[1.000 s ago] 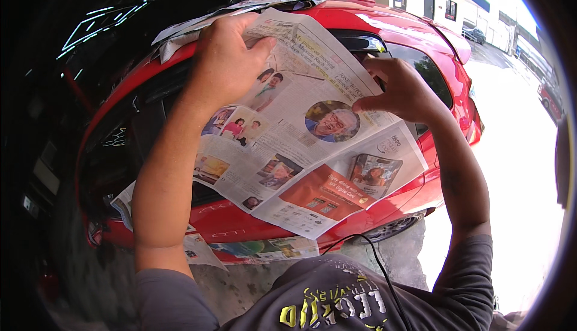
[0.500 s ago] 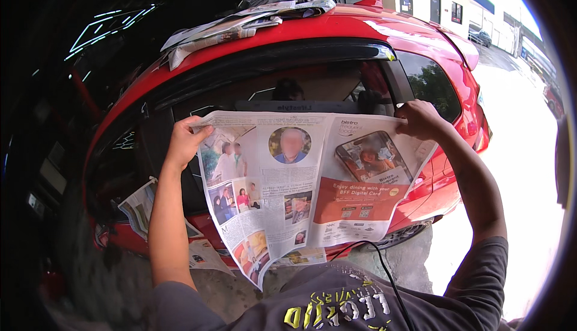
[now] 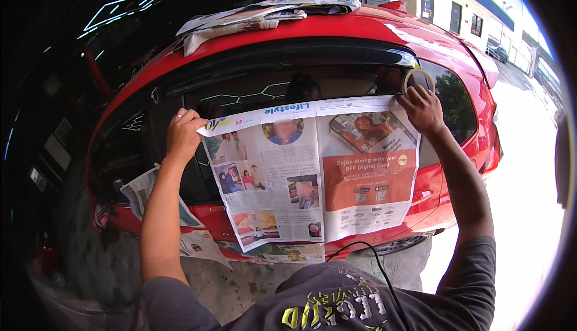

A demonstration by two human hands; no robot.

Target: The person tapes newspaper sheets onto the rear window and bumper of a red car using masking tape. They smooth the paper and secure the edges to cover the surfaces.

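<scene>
A wide newspaper sheet (image 3: pixel 282 205) hangs in front of the red car's side window (image 3: pixel 252 91), its top edge folded over toward me in a narrow strip. My left hand (image 3: pixel 185 131) pinches the upper left corner, fingers closed. At the upper right corner, my right hand (image 3: pixel 424 110) grips the sheet with closed fingers. A pale tape roll (image 3: pixel 419 72) stands up from that same hand, its ring in front of the rear window pillar. Whether the sheet touches the glass cannot be told. The sheet hides the lower window and much of the door.
A pile of newspapers (image 3: pixel 270 14) lies on the red car's roof (image 3: pixel 354 27). More newspaper (image 3: pixel 147 196) hangs along the door at the left. A black cable (image 3: pixel 384 265) runs over my shirt. A rear wheel (image 3: pixel 402 245) shows at lower right.
The newspaper's top edge has been folded forward into a strip, and the sheet is pulled straighter. My right hand has turned, bringing the tape roll into sight.
</scene>
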